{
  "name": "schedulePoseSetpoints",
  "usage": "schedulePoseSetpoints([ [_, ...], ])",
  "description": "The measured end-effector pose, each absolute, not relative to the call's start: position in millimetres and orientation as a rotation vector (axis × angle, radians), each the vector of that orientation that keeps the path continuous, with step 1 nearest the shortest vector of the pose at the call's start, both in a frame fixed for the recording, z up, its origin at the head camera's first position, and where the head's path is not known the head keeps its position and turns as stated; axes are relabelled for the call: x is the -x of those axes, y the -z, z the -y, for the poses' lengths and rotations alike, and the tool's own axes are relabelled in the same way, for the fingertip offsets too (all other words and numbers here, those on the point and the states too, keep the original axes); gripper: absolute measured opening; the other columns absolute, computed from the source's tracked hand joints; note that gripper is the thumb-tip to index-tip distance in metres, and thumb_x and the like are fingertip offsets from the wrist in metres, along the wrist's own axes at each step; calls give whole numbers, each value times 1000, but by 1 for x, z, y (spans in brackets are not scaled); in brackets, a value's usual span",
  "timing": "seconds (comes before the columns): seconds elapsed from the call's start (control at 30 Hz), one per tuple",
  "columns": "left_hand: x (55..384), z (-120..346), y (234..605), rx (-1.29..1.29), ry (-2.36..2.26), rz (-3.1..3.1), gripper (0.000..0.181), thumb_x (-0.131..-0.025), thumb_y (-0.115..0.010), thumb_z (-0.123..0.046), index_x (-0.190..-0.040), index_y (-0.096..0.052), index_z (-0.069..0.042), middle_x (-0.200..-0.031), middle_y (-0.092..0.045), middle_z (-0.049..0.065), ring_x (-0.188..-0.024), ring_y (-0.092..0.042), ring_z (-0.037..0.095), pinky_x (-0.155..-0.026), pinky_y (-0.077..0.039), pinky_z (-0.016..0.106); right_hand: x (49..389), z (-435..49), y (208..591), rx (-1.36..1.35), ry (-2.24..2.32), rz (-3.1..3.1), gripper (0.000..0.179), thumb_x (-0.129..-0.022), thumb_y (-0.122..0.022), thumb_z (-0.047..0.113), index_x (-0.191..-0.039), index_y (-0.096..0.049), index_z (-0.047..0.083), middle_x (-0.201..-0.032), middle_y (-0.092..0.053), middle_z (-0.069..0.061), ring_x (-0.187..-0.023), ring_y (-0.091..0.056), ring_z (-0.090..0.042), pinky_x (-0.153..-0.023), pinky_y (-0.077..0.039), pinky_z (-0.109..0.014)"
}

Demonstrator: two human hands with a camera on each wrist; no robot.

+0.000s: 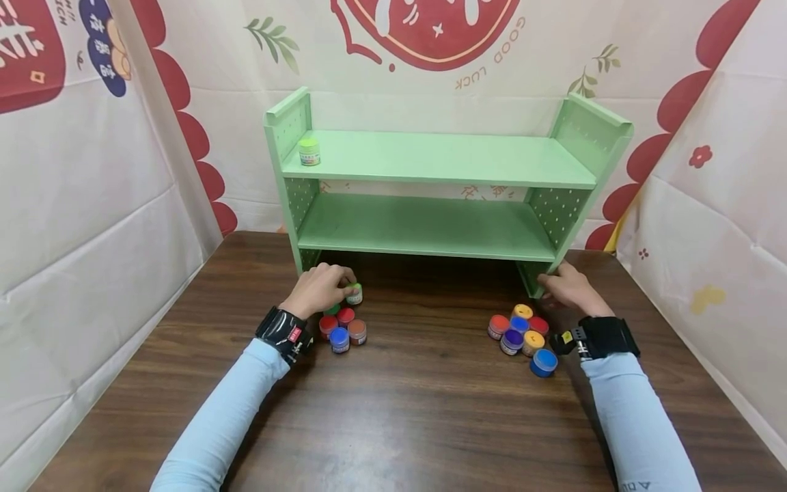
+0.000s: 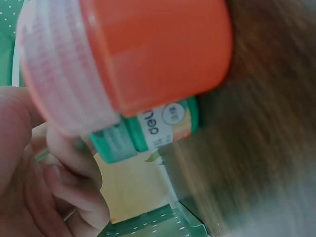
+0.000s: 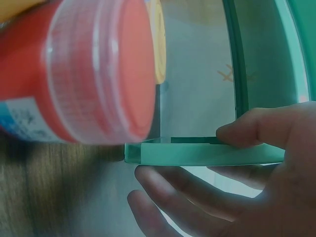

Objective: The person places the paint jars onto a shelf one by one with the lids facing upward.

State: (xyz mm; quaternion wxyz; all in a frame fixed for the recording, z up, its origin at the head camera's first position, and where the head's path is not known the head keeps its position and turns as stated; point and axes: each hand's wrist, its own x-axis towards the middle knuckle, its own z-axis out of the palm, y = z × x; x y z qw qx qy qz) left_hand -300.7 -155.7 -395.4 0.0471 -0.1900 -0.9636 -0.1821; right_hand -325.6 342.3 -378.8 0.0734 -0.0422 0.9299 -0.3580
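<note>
My left hand [image 1: 321, 288] pinches a small paint jar with a light green lid [image 1: 356, 295] on the table, near the shelf's left leg. Close by stand red, blue, brown and green jars; an orange-red jar [image 2: 163, 54] and a green jar [image 2: 168, 126] fill much of the left wrist view, hiding what the fingertips hold there. On the other side, my right hand [image 1: 572, 287] grips the lower right side panel of a green two-tier shelf [image 1: 424, 225]. Its thumb lies on one face of the panel edge [image 3: 207, 153], the fingers on the other.
A jar with a light green lid [image 1: 309, 152] stands at the left of the upper shelf board. Several jars, including a blue one [image 1: 544, 363], cluster beside my right wrist. Printed cloth [image 1: 430, 109] hangs behind and at both sides of the brown table [image 1: 406, 410].
</note>
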Motion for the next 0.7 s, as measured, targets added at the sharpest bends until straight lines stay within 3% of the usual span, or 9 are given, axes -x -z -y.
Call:
schedulePoseSetpoints([
  [0.47, 302, 156, 394, 539, 561, 2968, 30, -101, -66, -32, -121, -77, -13, -105, -77, 5, -61, -56, 12, -57, -43, 29, 326, -342, 379, 108, 1070, -2802, 57, -107, -43, 21, -149, -25, -14, -111, -60, -37, -76, -71, -25, -71, -63, -46],
  [0.7, 304, 156, 397, 547, 552, 2955, 29, -97, -72, -30, -120, -77, -13, -100, -76, 4, -68, -55, 14, -59, -42, 29, 327, -342, 378, 116, 1079, -2800, 56, -107, -43, 22, -147, -28, -13, -109, -61, -35, -78, -71, -25, -71, -63, -46],
])
